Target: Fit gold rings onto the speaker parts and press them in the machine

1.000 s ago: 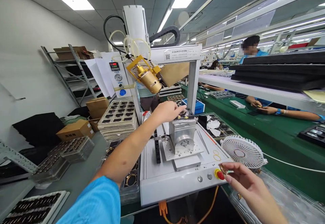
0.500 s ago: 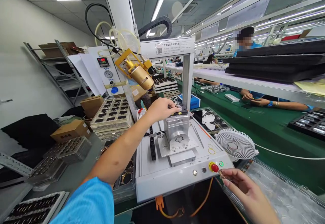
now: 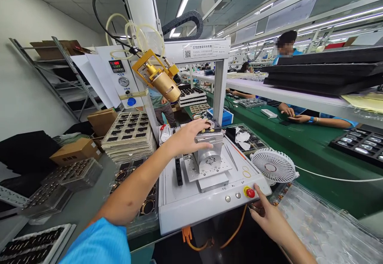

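My left hand (image 3: 187, 137) reaches over the white dispensing machine (image 3: 191, 206). Its fingers are stretched out, the tips resting at a small dark and gold part (image 3: 212, 127) on top of the silver fixture block (image 3: 209, 152). My right hand (image 3: 267, 213) is at the machine's front right corner. Its index finger points at the panel just right of the red stop button (image 3: 250, 192), while the other fingers curl round a small ring, mostly hidden. The gold dispensing nozzle (image 3: 163, 83) hangs above and to the left of the fixture.
Stacked trays (image 3: 128, 134) and cardboard boxes (image 3: 76, 150) sit left of the machine. Gold rings lie in a tray (image 3: 146, 206) under my left arm. A small white fan (image 3: 273, 166) stands at right, beside a clear blister tray (image 3: 323, 228). Other people work along the green bench (image 3: 302, 144).
My left hand has opened its fingers over the part on the fixture. My right hand has dropped from a raised pinch to the machine's front panel, index finger out.
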Available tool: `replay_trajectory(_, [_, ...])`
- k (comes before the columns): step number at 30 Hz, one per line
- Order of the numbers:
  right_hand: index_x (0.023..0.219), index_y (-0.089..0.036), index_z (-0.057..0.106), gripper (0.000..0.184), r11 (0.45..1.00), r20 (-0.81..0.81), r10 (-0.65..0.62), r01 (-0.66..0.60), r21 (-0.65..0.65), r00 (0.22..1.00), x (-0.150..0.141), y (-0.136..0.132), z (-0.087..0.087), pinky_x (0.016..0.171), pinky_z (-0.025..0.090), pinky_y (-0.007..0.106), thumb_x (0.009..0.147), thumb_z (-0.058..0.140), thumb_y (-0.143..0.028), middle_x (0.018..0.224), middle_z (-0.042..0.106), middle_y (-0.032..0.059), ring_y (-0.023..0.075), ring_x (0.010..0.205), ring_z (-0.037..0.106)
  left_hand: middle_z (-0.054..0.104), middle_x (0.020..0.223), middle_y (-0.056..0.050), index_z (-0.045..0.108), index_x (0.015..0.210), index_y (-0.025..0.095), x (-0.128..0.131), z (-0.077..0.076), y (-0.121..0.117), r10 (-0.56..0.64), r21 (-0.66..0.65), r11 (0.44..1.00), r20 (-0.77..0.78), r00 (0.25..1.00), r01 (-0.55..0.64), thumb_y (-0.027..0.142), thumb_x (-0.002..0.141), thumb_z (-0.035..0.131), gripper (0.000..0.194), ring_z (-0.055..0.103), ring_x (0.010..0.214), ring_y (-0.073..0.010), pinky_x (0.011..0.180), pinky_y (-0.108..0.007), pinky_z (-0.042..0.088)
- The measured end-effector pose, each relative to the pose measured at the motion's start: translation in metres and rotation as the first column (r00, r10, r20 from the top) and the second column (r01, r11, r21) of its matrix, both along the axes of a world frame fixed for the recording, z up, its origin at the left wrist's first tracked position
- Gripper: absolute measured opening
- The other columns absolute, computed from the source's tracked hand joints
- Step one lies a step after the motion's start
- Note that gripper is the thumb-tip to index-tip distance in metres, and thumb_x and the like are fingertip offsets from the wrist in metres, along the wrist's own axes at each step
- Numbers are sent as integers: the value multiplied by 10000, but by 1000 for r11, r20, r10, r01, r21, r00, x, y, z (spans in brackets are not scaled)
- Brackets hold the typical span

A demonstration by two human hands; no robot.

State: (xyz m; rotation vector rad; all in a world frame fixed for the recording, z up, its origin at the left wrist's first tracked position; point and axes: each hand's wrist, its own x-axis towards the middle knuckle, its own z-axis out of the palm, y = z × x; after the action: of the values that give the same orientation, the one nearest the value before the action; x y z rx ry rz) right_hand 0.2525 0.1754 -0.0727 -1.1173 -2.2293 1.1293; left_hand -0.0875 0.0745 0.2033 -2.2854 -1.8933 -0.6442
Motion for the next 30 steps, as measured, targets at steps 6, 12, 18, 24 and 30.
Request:
replay_trajectory(6, [1656,-101,73,916,993,157,-14,-5,120,987,-6,-16,-10,816,507,421,895,486,-398,1003,739,109,324,880,711,574,1514,-153,582,1415,257,25,-47,-90,-105,325,945,267,958,12,554,952,627,552,526,1420,-313,1198,-512,401])
replay_trajectory(12, [1622,-95,162,910,998,149,-26,18,55,989,4,-17,4,779,508,410,838,532,-373,916,706,59,283,799,683,779,858,-99,779,915,219,94,-200,-143,-24,-43,995,791,612,94,401,970,651,229,732,825,-215,769,-327,577])
replay_trajectory(18, [1436,-218,500,727,967,-248,170,-210,-144,954,-7,-79,32,864,541,395,822,785,-482,1069,721,76,263,931,689,730,1276,-167,674,1329,282,147,-279,-144,186,-178,972,982,-39,155,558,812,805,601,728,1106,-302,985,-450,543])
replay_trajectory(24, [1287,-257,620,864,991,-497,96,-130,-36,862,-38,-122,22,845,530,401,602,956,-662,1015,712,67,281,942,671,763,1121,-106,774,1116,321,157,-273,-124,217,-129,966,876,-431,223,528,546,979,640,735,999,-312,953,-475,562])
replay_trajectory(30, [1186,-204,682,881,991,-494,125,-81,109,861,-26,-125,15,800,541,360,531,940,-734,989,695,74,245,892,646,775,1149,-94,810,1081,323,158,-280,-110,354,-243,922,846,-398,302,498,518,996,618,745,954,-282,885,-409,599])
